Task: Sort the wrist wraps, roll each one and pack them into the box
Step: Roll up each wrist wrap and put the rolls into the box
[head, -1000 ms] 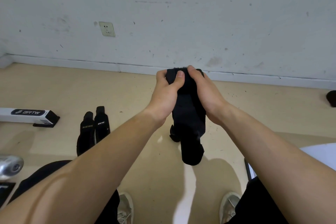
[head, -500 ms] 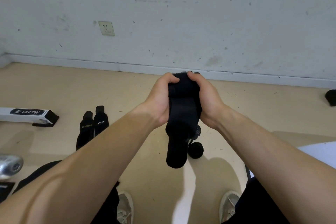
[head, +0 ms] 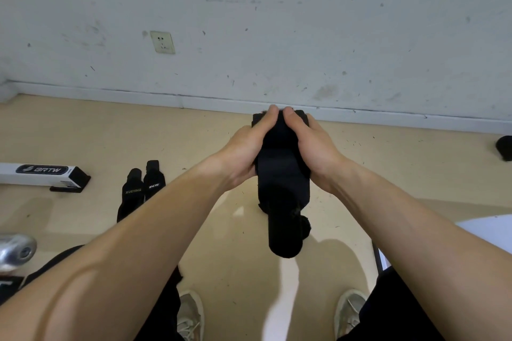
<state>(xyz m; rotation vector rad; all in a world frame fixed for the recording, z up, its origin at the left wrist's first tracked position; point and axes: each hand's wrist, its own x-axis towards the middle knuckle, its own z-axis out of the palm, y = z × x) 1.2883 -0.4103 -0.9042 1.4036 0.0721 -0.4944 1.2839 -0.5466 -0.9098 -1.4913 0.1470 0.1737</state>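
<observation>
Open floor (head: 401, 163) runs to the foot of the wall (head: 304, 36) on both sides of the hands. In the middle, the left hand (head: 242, 156) and right hand (head: 317, 152) grip a black wrap (head: 282, 191). It hangs between the forearms and blocks the way straight ahead. A dark roll (head: 305, 225) peeks out by its lower end.

To the left a pair of wraps (head: 142, 188) lies flat near a white box (head: 36, 173) (both well apart from the hands), with bare floor between the pair and the hanging wrap. A silver object (head: 16, 250) crowds the lower left, a white surface (head: 493, 235) the lower right, and a dark lump (head: 504, 147) the far right edge.
</observation>
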